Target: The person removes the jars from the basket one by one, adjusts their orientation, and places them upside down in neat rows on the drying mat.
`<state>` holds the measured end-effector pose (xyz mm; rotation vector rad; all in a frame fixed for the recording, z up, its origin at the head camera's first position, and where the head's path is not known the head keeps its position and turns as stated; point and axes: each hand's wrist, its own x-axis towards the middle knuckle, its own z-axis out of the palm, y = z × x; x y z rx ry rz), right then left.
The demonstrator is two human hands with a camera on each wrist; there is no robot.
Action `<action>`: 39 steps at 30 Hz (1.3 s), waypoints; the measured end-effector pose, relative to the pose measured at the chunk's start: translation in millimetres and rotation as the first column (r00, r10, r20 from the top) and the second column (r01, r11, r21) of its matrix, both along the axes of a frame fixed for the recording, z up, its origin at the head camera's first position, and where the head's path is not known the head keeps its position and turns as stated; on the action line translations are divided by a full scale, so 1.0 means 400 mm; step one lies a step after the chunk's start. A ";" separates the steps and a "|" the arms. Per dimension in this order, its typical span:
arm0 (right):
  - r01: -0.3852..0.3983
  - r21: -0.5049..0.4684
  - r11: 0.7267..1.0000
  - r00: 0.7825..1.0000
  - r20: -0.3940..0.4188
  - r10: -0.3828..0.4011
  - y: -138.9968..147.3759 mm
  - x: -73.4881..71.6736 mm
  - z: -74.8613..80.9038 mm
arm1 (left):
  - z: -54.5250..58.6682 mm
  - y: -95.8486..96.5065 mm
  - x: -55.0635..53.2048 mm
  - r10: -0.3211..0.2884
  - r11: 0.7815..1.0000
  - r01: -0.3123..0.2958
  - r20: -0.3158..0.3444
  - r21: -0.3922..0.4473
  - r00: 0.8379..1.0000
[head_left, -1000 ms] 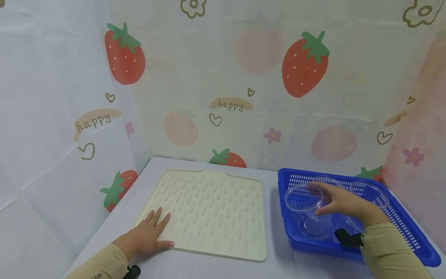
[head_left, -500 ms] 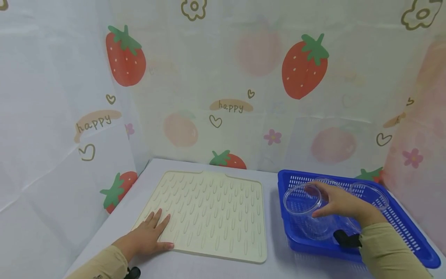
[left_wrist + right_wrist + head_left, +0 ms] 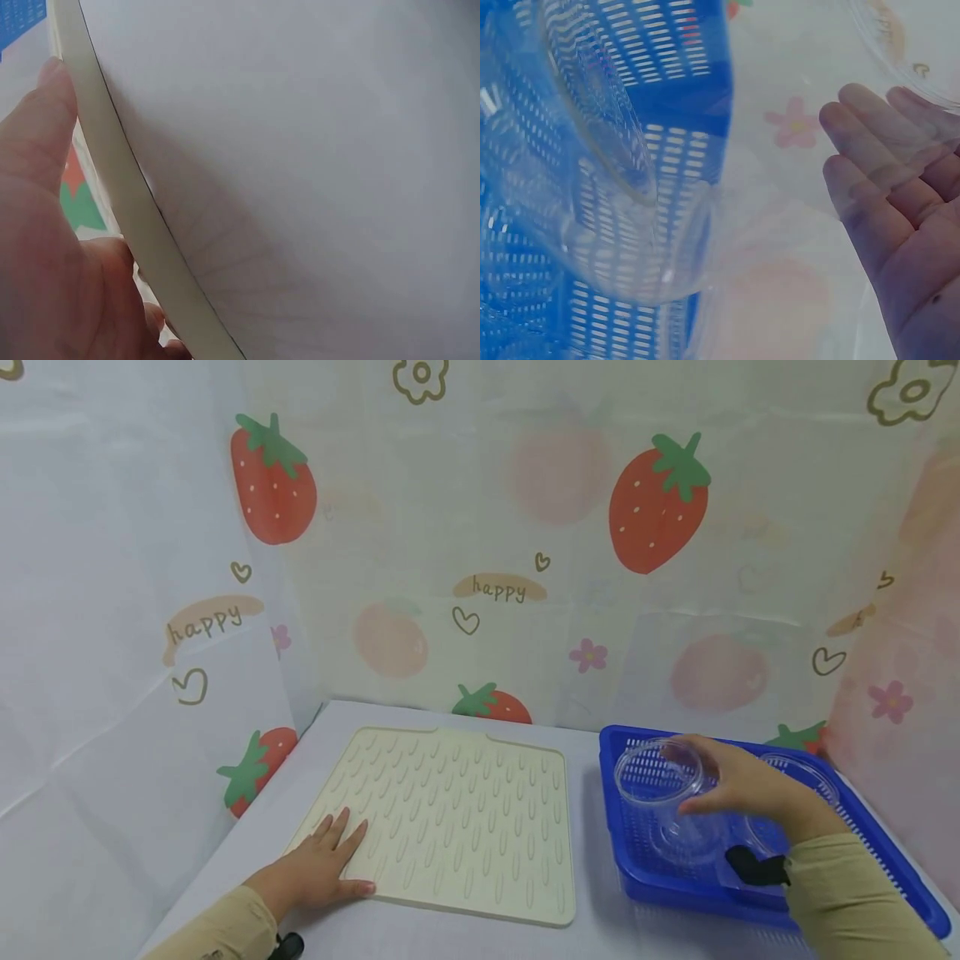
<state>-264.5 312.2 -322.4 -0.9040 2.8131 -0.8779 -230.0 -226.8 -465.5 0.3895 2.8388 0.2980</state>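
My left hand (image 3: 318,864) rests with spread fingers on the front left corner of a cream ridged draining mat (image 3: 465,827). In the left wrist view the thumb lies along the mat's edge (image 3: 135,202). Over the left part of a blue plastic basket (image 3: 652,893), my right hand (image 3: 738,783) holds a clear cup (image 3: 660,802) from its right side, thumb in front and fingers behind. The cup's round rim is tilted. The right wrist view shows the fingers (image 3: 870,157) through clear plastic; its rim (image 3: 907,81) cuts across the upper right.
More clear cups (image 3: 798,768) sit in the basket behind the right hand, and their outlines overlap. A white cloth (image 3: 592,935) covers the table. Printed fabric walls (image 3: 420,552) with strawberries enclose the back and sides.
My right hand and the clear cup have risen slightly and shifted a little to the right in the last half second. The left hand and the mat have stayed put.
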 end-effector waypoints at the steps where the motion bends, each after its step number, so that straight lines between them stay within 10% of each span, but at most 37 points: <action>1: -0.005 -0.003 1.000 1.000 -0.001 0.005 0.000 0.000 0.004 | 0.001 0.000 0.000 -0.001 1.000 0.001 -0.001 -0.002 1.000; 18: -0.016 0.067 0.998 0.990 -0.141 0.026 -0.043 0.009 0.094 | 0.028 0.006 -0.015 -0.022 1.000 0.022 0.037 -0.012 0.999; 25: -0.055 0.059 0.997 0.974 -0.217 0.066 -0.074 -0.009 0.122 | 0.052 0.012 -0.052 -0.105 0.994 0.104 -0.043 -0.036 0.994; 39: -0.008 0.056 0.998 0.946 -0.322 0.026 -0.185 -0.018 0.136 | 0.198 0.109 -0.053 -0.118 0.965 0.173 -0.263 0.196 0.957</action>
